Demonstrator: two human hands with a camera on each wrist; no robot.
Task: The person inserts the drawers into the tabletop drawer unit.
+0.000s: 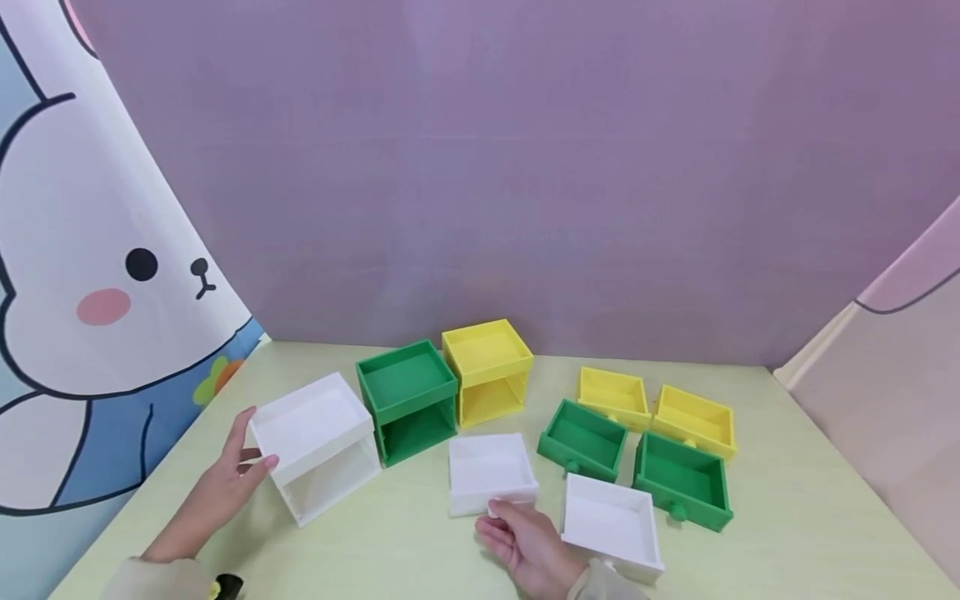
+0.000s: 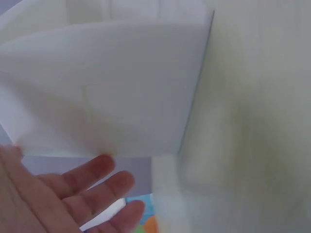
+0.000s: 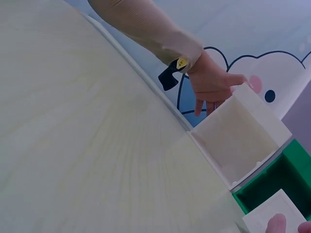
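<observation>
Drawer-fitting seems in hand, the right hand (image 1: 528,546) pinching a white drawer (image 1: 491,468) right of the white box (image 1: 309,423) that the half-open left hand (image 1: 221,496) is gripping, the next move probably calling for aligning drawer with opening (image 1: 330,485).

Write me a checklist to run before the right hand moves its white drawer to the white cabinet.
1. White cabinet steadied: ok, the left hand holds its left side.
2. Cabinet free to take a drawer: ok, its front is open, with none inside.
3. White drawer in hand: ok, the right hand is at its front.
4. Grip firm: cannot tell; pressure does not show.
5. Drawer lined up with the cabinet: not ok, it is off to the cabinet's right.
6. Second white drawer untouched by the right wrist: cannot tell, they overlap in the head view.
</observation>
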